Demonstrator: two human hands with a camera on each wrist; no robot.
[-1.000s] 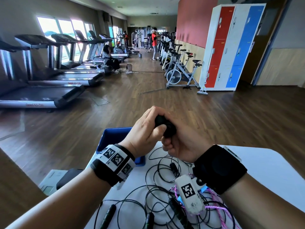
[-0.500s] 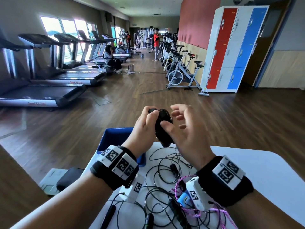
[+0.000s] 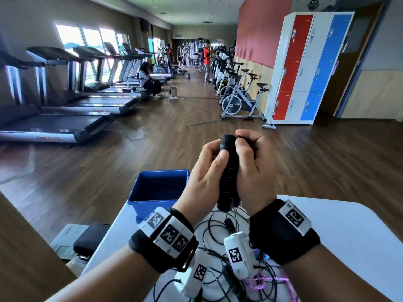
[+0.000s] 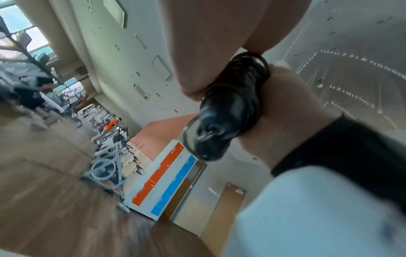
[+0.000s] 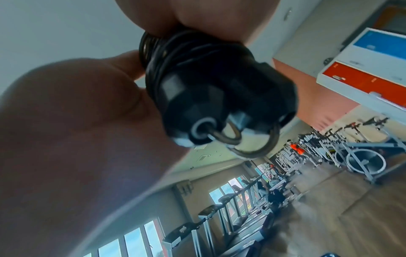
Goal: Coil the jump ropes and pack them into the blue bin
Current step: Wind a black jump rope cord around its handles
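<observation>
Both hands hold one black jump rope bundle (image 3: 229, 171) upright above the white table (image 3: 349, 236): two black handles side by side with black cord wound round them. My left hand (image 3: 207, 168) grips it from the left, thumb on the handles. My right hand (image 3: 250, 162) grips it from the right, fingers curled over the top. The wrist views show the handle ends with metal rings (image 5: 230, 137) and the cord wraps (image 4: 243, 83). The blue bin (image 3: 157, 188) stands open at the table's far left edge, just left of my left hand.
Loose black jump ropes (image 3: 218, 232) and a pink cord (image 3: 263, 282) lie tangled on the table under my wrists. Beyond are wooden floor, treadmills (image 3: 65, 118) on the left, exercise bikes (image 3: 237, 101) and red, white and blue lockers (image 3: 305, 68) on the right. People are far down the room.
The bundle turned from lying across my hands to standing upright. My right hand, which had spread its fingers half a second ago, has closed round it again.
</observation>
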